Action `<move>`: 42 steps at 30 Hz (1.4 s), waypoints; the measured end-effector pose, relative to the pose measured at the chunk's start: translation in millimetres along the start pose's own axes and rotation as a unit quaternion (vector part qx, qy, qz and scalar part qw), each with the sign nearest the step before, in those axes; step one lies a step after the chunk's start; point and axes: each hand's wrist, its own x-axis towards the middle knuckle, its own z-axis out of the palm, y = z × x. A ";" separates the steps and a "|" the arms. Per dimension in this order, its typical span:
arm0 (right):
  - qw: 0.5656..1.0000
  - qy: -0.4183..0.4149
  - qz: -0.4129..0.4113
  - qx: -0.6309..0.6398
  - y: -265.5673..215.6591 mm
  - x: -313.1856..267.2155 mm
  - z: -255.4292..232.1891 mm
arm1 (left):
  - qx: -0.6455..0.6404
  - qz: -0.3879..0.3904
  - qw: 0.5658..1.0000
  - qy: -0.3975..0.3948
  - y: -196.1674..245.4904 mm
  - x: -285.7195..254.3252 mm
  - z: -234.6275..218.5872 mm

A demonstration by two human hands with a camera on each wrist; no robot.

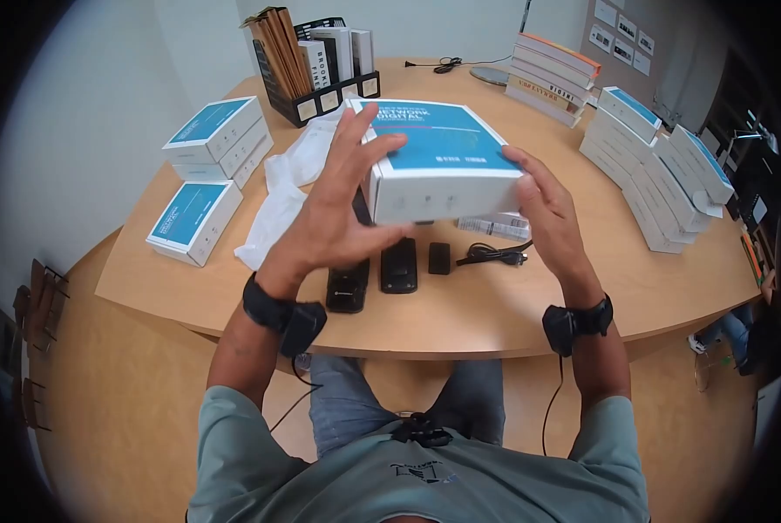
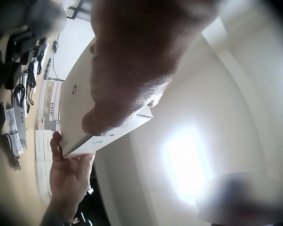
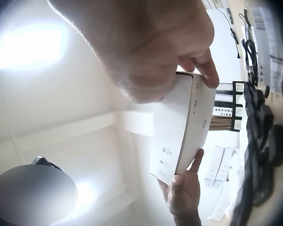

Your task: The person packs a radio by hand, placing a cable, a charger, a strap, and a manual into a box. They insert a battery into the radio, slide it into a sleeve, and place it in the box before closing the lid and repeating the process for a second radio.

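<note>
A white box with a blue top (image 1: pixel 447 144) is held up above the table between both hands; its plain white sides show in the left wrist view (image 2: pixel 74 113) and the right wrist view (image 3: pixel 177 127). The left hand (image 1: pixel 334 205) grips its left end, fingers spread over the top edge and thumb low at the front. At the right end, the right hand (image 1: pixel 554 213) holds the corner. Below the box lie two black devices (image 1: pixel 399 266) (image 1: pixel 347 292), a small black piece (image 1: pixel 439 258) and a coiled cable (image 1: pixel 495 254).
Similar boxes stand stacked at the left (image 1: pixel 220 131) and right (image 1: pixel 648 174) of the table (image 1: pixel 495 314). White plastic wrapping (image 1: pixel 273 205) lies left of the hands. Behind are a black file holder (image 1: pixel 308 109) and stacked books (image 1: pixel 547 78). Another person (image 1: pixel 735 336) is partly visible right.
</note>
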 end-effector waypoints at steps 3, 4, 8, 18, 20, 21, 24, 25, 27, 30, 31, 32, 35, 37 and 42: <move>0.994 -0.018 -0.112 -0.004 11.6 12.3 -2.7 | -0.045 -0.028 0.999 0.008 -22.1 12.9 8.5; 0.989 -0.012 -0.124 -0.076 6.2 14.8 -3.2 | -0.084 -0.046 0.995 0.016 -26.6 16.4 11.5; 0.927 0.031 -0.202 -0.315 9.1 34.8 -5.6 | -0.115 -0.076 0.991 0.003 -40.5 22.5 21.9; 0.915 0.017 -0.266 -0.303 14.0 40.0 -6.2 | -0.117 -0.050 0.990 0.060 -61.6 16.2 19.0; 0.894 0.037 -0.304 -0.328 13.0 41.1 -9.7 | -0.084 -0.042 0.993 0.072 -54.1 17.1 21.1; 0.910 0.051 -0.295 -0.285 10.1 40.3 -7.4 | -0.071 -0.044 0.993 0.082 -51.3 17.4 23.1; 0.925 0.069 -0.285 -0.241 11.5 43.8 -7.9 | -0.023 -0.027 0.991 0.126 -48.8 19.0 23.7; 0.925 0.070 -0.287 -0.241 9.0 43.1 -6.0 | -0.022 -0.026 0.991 0.127 -47.9 18.9 21.4; 0.937 0.069 -0.255 -0.230 3.4 40.9 0.3 | -0.069 -0.053 0.990 0.112 -46.1 17.5 16.4; 0.925 0.056 -0.286 -0.243 2.0 42.8 5.7 | -0.107 -0.076 0.984 0.124 -37.9 16.5 9.9; 0.926 0.056 -0.285 -0.239 -0.1 44.2 9.5 | -0.103 -0.078 0.984 0.123 -40.6 15.0 6.0; 0.948 0.034 -0.259 -0.184 -3.8 45.7 14.6 | -0.104 -0.040 0.983 0.145 -45.8 12.8 0.4; 0.976 -0.030 -0.198 -0.090 -18.3 50.0 30.9 | -0.021 0.008 0.977 0.213 -36.8 -0.8 -16.2; 0.976 -0.056 -0.207 -0.048 -19.0 53.9 49.7 | 0.031 0.026 0.971 0.236 -29.8 -17.3 -33.3; 0.964 -0.148 -0.215 -0.060 -44.9 53.1 94.8 | 0.066 -0.011 0.967 0.245 -37.8 -90.7 -75.5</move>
